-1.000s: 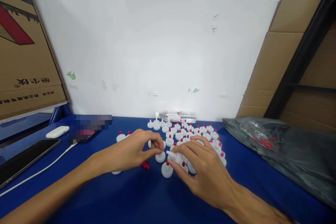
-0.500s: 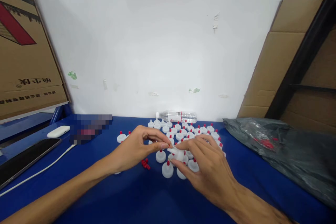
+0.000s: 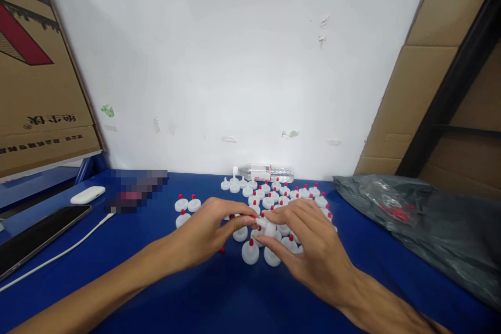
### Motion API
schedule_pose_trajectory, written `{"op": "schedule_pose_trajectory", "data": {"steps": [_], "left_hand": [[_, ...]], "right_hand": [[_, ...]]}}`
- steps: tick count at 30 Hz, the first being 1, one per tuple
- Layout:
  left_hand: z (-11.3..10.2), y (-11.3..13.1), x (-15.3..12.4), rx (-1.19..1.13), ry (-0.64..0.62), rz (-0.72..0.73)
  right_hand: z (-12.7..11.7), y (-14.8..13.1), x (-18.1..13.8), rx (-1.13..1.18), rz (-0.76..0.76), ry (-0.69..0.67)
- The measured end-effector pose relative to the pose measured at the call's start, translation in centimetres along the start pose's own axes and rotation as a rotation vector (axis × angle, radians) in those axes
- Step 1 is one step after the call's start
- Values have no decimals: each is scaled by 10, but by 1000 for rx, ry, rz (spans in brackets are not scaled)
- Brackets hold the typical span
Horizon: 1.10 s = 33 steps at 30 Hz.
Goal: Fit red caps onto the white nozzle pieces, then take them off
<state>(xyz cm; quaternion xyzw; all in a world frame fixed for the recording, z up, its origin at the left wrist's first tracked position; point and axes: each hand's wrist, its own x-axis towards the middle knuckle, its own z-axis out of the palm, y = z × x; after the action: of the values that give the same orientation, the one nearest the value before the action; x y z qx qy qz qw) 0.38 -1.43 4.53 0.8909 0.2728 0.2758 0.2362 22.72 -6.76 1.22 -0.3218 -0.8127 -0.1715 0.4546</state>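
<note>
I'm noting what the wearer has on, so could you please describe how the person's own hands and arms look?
The left hand and right hand are bare, with no gloves. No watch or bracelet shows on either wrist. No sleeve can be made out along the visible left forearm or right forearm.

A small workshop-like assembly corner: blue table (image 3: pixel 235 300) against a scuffed white wall (image 3: pixel 227 62), dozens of red-tipped white nozzle caps (image 3: pixel 250 254), printed cardboard carton (image 3: pixel 47 86) at left.
</note>
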Motion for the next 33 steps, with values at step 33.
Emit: {"op": "schedule_pose_trajectory", "data": {"steps": [33], "left_hand": [[10,10,-10,56,-51,41]], "right_hand": [[4,0,-3,-85,-200,-4]]}}
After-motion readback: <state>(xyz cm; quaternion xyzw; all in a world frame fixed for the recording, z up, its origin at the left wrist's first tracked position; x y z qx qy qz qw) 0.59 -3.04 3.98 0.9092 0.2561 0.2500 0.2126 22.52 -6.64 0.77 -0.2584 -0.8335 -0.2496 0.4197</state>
